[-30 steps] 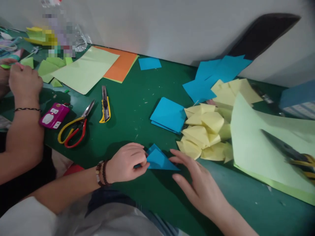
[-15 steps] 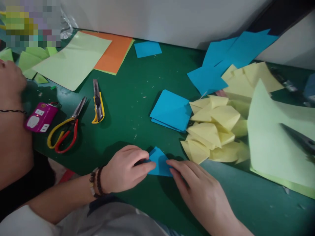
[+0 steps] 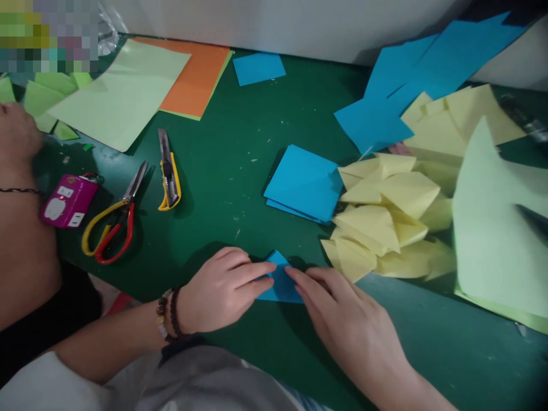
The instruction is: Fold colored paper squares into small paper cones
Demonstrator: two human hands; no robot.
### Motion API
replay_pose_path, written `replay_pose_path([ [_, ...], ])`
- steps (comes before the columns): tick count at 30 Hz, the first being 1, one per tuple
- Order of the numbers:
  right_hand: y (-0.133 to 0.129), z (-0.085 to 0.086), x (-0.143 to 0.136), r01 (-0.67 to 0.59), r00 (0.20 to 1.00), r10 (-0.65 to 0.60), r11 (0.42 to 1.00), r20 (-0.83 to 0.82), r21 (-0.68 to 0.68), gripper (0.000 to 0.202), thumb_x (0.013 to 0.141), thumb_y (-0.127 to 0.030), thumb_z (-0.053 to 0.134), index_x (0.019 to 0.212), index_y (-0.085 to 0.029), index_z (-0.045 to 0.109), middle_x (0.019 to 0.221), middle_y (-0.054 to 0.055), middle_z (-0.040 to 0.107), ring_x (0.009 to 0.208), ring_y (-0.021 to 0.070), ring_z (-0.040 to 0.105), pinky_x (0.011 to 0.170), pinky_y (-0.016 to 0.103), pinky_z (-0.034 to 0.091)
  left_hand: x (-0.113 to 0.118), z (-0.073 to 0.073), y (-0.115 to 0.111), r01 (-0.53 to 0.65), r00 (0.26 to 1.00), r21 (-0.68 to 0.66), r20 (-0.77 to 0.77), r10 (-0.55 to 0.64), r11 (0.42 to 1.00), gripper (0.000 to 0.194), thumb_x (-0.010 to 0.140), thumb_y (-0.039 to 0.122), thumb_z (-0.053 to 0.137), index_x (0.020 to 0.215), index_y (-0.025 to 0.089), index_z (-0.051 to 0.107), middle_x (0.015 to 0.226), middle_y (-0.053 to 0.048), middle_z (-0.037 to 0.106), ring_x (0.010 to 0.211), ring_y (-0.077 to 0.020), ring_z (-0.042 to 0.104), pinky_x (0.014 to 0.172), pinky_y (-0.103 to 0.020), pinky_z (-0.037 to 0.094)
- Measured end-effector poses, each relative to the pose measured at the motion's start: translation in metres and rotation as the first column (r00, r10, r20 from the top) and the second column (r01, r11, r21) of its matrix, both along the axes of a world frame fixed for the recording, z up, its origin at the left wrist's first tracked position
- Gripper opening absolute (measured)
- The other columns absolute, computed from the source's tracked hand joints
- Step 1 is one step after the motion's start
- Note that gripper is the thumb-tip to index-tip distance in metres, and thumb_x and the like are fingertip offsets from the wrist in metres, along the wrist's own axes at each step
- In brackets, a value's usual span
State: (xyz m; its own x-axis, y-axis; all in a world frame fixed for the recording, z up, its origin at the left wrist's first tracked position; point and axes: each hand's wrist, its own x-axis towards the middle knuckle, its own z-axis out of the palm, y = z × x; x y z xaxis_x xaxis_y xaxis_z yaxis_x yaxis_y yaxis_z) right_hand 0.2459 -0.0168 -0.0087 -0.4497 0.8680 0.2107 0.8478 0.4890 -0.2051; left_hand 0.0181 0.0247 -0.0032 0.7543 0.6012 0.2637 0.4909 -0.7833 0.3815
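Note:
A small folded piece of blue paper (image 3: 280,288) lies on the green table, its peak pointing away from me. My left hand (image 3: 225,288) presses its fingertips on the paper's left side and hides that edge. From the right, my right hand (image 3: 346,314) pinches the paper's other side with thumb and forefinger. Just beyond them sits a stack of blue paper squares (image 3: 302,182). Folded pale yellow paper pieces (image 3: 389,222) are heaped to the right of the stack.
Scissors (image 3: 117,220), a yellow box cutter (image 3: 170,174) and a purple box-shaped device (image 3: 71,200) lie at left. Green and orange sheets (image 3: 194,80) are behind. More blue paper (image 3: 411,80) and a curling pale green sheet (image 3: 496,228) occupy the right. Another person's arm (image 3: 21,240) rests at far left.
My left fingers have moved up toward the paper's peak and straightened somewhat. My right fingertips have also slid slightly upward along the fold. The view has shifted a little.

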Motion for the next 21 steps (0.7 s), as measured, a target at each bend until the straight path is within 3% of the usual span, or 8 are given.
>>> replay_pose_path([
  [14,0.0009,-0.0004,0.0010,-0.004,1.000,0.004,1.000,0.004,-0.002,0.033,0.093,-0.010,0.045,0.116,-0.021,0.066,0.088,0.005,0.064,0.072,0.0154,0.063,0.060,0.028,0.046,0.0017,0.0015,0.0012,-0.009,0.999,0.006,-0.034,0.009,1.000,0.026,0.093,0.010,0.046,0.101,0.015,0.071,0.120,-0.005,0.069,0.086,-0.0184,0.056,0.080,-0.036,0.051],
  [21,0.0005,-0.0021,0.0006,-0.010,1.000,0.010,1.000,0.013,0.010,0.031,0.094,-0.012,0.046,0.115,-0.021,0.067,0.087,0.005,0.064,0.072,0.0144,0.062,0.061,0.026,0.047,-0.0006,0.0004,0.0013,-0.037,0.998,-0.059,-0.048,0.034,0.998,0.024,0.089,0.012,0.053,0.106,0.018,0.070,0.124,0.000,0.067,0.089,-0.0192,0.052,0.078,-0.037,0.045],
])
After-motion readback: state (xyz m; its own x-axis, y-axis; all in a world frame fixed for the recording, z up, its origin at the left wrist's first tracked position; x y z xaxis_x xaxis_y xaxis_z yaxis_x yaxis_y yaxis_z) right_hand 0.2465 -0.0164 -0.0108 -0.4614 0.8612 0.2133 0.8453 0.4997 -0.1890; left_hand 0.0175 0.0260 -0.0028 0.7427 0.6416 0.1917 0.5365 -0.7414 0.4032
